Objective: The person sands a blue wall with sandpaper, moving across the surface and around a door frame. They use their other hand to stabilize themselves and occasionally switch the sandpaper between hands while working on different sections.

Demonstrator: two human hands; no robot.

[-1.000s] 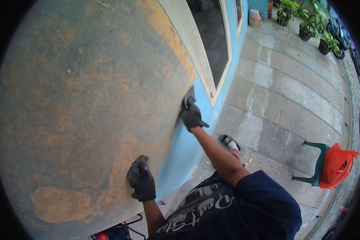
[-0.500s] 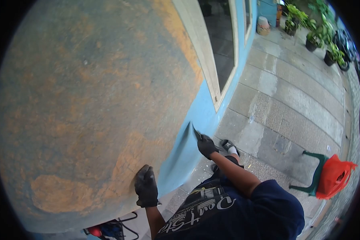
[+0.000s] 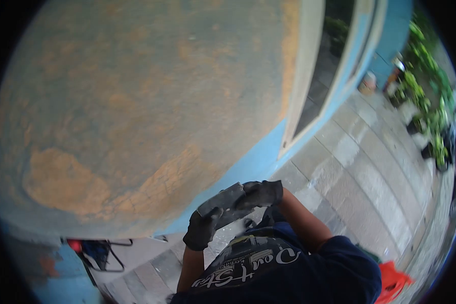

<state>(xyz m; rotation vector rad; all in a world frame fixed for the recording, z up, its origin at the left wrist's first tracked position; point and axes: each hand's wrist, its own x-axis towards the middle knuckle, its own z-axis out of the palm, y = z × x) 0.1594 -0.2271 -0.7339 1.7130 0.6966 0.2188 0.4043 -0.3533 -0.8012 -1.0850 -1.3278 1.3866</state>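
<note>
My right hand (image 3: 261, 195), in a dark glove, is closed around a flat grey scraper (image 3: 222, 198) in front of my chest. At the scraper's other end is my gloved left hand (image 3: 202, 229), its fingers bent against the flat piece. Handle details are hidden by the right glove. Beyond my hands rises a wall (image 3: 152, 101) with patchy grey and orange-tan surface, and a light blue band (image 3: 258, 147) runs along its lower edge.
A window with a pale frame (image 3: 309, 66) is set in the wall. Paving slabs (image 3: 359, 172) stretch to the right, with potted plants (image 3: 415, 91) at the upper right. A red-orange bag (image 3: 392, 283) lies lower right. A black metal frame (image 3: 117, 256) stands lower left.
My right hand has moved away from the blue band toward my chest with the scraper. My left hand has left the wall and met the scraper. The view has turned.
</note>
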